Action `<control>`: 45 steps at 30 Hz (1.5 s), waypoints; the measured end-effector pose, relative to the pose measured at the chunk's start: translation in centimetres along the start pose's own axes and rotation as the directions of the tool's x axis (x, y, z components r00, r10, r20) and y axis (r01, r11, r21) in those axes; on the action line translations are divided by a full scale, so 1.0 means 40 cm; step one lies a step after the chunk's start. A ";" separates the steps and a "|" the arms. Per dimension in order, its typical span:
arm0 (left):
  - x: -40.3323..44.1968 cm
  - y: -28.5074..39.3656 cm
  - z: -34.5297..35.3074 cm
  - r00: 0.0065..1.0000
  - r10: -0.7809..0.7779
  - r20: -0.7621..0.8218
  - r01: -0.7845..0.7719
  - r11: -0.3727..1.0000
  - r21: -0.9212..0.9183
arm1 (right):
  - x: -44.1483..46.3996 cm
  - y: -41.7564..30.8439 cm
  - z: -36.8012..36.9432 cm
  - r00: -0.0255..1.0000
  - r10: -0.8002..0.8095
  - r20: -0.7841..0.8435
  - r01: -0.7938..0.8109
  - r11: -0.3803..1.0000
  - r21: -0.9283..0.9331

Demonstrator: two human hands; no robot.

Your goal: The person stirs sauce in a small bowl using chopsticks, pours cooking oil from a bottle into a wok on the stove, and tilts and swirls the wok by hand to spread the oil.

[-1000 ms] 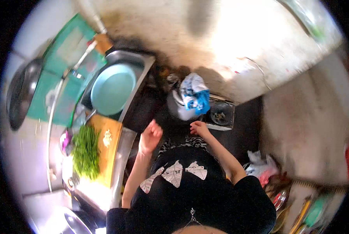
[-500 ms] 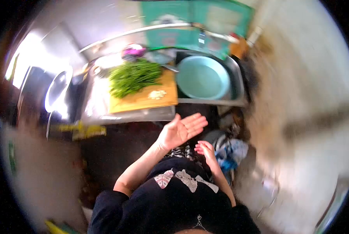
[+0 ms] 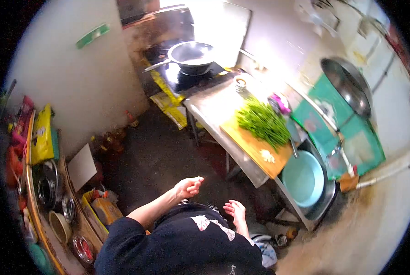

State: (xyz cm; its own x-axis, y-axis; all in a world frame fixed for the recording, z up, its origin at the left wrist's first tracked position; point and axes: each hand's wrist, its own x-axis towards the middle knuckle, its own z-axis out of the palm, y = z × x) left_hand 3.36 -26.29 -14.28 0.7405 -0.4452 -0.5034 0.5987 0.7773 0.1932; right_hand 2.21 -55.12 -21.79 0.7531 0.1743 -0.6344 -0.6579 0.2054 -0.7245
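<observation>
In front of my torso, my left hand [image 3: 188,188] is raised with its fingers curled in; whether something small is inside cannot be seen. My right hand [image 3: 235,211] is lower and to the right, its fingers apart and nothing in them. Neither hand touches anything around it. Beyond them, a wooden cutting board [image 3: 255,150] on the metal counter [image 3: 208,112] holds a pile of long green vegetables [image 3: 262,123] and a small heap of chopped white pieces [image 3: 267,156]. A light blue basin [image 3: 304,178] sits in the sink to the right.
A pan [image 3: 192,53] stands on the black stove at the top. A wok [image 3: 347,86] hangs at the upper right. Shelves with bowls [image 3: 59,226] and lids line the left side. A dark floor [image 3: 154,160] lies between shelves and counter.
The view has turned left, bringing the stove and left shelves in. My left hand, spread flat half a second ago, has curled its fingers. The board, vegetables and basin now appear farther right.
</observation>
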 end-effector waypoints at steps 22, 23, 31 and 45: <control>-0.534 0.441 -0.512 0.656 0.338 -0.675 -0.579 0.799 -0.162 | 0.315 0.018 0.883 0.945 0.110 0.308 0.043 0.891 -0.451; -0.542 0.441 -0.535 0.643 0.327 -0.692 -0.596 0.781 -0.185 | 0.324 0.019 0.917 0.935 0.106 0.338 0.081 0.865 -0.496; -0.504 0.555 -0.587 0.699 0.248 -0.671 -0.554 0.780 -0.289 | 0.456 0.016 1.117 0.916 0.143 0.374 0.055 0.881 -0.470; -0.290 1.135 -0.443 0.886 0.340 -0.314 -0.459 0.735 -0.500 | 0.780 -0.320 1.454 0.877 0.063 0.477 0.116 0.935 -0.335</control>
State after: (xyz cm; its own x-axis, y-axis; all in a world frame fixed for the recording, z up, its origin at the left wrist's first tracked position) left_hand 16.51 22.04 -14.59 0.7641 0.0094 -0.6450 -0.0526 0.9975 -0.0477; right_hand 34.35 3.68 -16.64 0.6209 0.6250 -0.4731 -0.5294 -0.1108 -0.8411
